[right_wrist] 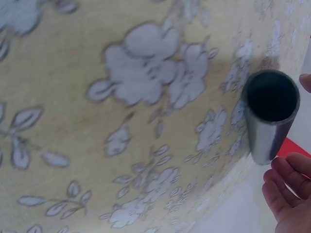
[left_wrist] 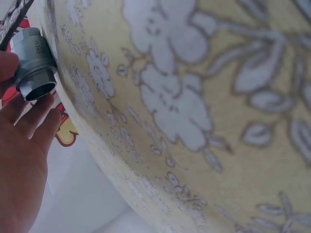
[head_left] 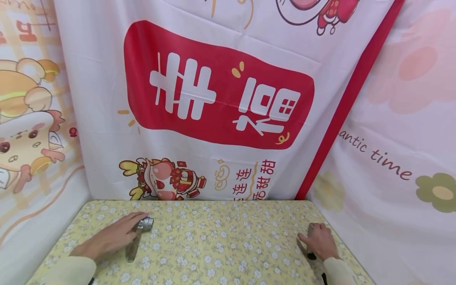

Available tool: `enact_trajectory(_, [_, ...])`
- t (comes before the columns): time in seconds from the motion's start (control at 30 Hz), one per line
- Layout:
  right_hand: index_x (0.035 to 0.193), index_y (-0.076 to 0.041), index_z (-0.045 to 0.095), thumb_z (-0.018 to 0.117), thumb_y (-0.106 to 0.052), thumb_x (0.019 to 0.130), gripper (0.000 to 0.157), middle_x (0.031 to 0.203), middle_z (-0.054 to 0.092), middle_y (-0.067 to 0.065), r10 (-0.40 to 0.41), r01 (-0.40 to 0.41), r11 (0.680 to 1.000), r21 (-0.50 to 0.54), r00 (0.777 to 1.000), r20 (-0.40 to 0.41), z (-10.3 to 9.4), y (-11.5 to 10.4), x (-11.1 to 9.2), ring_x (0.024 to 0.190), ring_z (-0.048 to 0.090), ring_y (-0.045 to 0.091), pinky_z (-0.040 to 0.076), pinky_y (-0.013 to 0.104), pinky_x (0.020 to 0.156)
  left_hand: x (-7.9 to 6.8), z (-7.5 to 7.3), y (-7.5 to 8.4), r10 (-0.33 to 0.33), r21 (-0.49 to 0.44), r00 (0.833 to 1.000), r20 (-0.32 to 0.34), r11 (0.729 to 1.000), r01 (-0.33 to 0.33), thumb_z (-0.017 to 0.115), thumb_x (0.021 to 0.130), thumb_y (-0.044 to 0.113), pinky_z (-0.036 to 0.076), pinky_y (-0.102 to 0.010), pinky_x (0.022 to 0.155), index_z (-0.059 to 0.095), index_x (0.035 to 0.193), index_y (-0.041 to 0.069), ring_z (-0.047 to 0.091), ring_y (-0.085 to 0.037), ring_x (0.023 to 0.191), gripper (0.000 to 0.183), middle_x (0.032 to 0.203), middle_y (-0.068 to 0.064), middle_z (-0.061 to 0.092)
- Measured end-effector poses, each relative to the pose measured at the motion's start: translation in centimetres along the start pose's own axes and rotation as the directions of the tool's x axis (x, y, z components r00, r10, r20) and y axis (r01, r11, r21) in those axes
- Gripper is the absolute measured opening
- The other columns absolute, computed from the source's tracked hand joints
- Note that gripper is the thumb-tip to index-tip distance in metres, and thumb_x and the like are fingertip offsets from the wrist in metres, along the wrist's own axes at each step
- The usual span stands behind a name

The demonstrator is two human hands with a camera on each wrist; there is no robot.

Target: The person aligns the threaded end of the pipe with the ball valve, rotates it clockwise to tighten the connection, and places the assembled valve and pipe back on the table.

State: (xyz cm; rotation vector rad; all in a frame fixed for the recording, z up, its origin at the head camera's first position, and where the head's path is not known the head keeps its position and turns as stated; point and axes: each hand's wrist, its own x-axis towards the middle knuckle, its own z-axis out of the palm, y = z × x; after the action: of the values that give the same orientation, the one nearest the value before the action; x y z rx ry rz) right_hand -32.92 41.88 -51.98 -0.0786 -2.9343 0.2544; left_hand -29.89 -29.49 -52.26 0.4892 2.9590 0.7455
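Currently touches metal valve (head_left: 145,224) at left with left hand (head_left: 114,235), cannot tell if gripping; at right, has right hand (head_left: 322,242) loosely spread around metal tube (right_wrist: 267,138).

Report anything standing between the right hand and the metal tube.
Nothing visible is in the way: the head view shows the right hand over the metal tube, and the right wrist view shows no other object between them.

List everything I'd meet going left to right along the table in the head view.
Left sleeve → left hand → metal valve → metal tube → right sleeve.
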Motion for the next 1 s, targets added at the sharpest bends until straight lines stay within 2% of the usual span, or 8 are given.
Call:
enact_trajectory(0.2, [0.124,0.024,0.058,0.079,-0.054,0.093,0.087,0.111,0.064,0.038,0.035,-0.035,0.999,-0.016,0.999,0.002,0.4,1.0,-0.4,0.099,0.064,0.049,0.052,0.066,0.097,-0.4,0.1,-0.3,0.042,0.002,0.999,-0.033,0.999,-0.042,0.061,0.101,0.013,0.035,-0.081,0.115,0.042,0.168,0.012,0.038,-0.058,0.153,0.07,0.172,-0.026,0.036])
enact_trajectory(0.37, [0.127,0.026,0.054,0.077,-0.059,0.093,0.094,0.113,0.061,0.04,0.08,-0.08,0.997,0.002,0.996,0.038,0.7,1.5,-0.5,0.099,0.063,0.049,0.055,0.066,0.093,-0.5,0.4,-0.7,0.09,0.023,0.991,-0.1,0.996,-0.088,0.065,0.109,0.027,0.04,-0.077,0.115,0.048,0.166,0.017,0.046,-0.055,0.149,0.06,0.168,-0.024,0.045])
enact_trajectory(0.53, [0.126,0.026,0.053,0.078,-0.057,0.092,0.093,0.108,0.06,0.039,0.089,-0.09,0.996,0.021,0.994,0.058,1.0,1.5,-0.6,0.095,0.063,0.046,0.056,0.064,0.09,-0.6,0.7,-0.9,0.119,0.027,0.981,-0.151,0.993,-0.116,0.072,0.105,0.032,0.044,-0.075,0.112,0.052,0.162,0.02,0.053,-0.051,0.145,0.062,0.164,-0.021,0.051])
enact_trajectory(0.7, [0.129,0.027,0.05,0.08,-0.054,0.09,0.095,0.113,0.057,0.042,0.124,-0.128,0.991,0.038,0.988,0.095,1.3,1.3,-0.8,0.09,0.064,0.043,0.059,0.06,0.083,-0.4,0.6,-0.7,0.126,0.023,0.976,-0.175,0.992,-0.124,0.074,0.104,0.028,0.046,-0.072,0.113,0.054,0.16,0.024,0.058,-0.045,0.143,0.06,0.16,-0.015,0.058])
enact_trajectory(1.0, [0.135,0.027,0.046,0.081,-0.041,0.091,0.088,0.124,0.051,0.045,0.146,-0.154,0.985,0.083,0.984,0.101,1.3,0.8,-0.5,0.089,0.065,0.043,0.061,0.057,0.076,0.0,1.0,-0.9,0.144,0.062,0.971,-0.192,0.989,-0.134,0.077,0.1,0.015,0.05,-0.069,0.11,0.057,0.157,0.014,0.063,-0.046,0.136,0.06,0.154,-0.017,0.062])
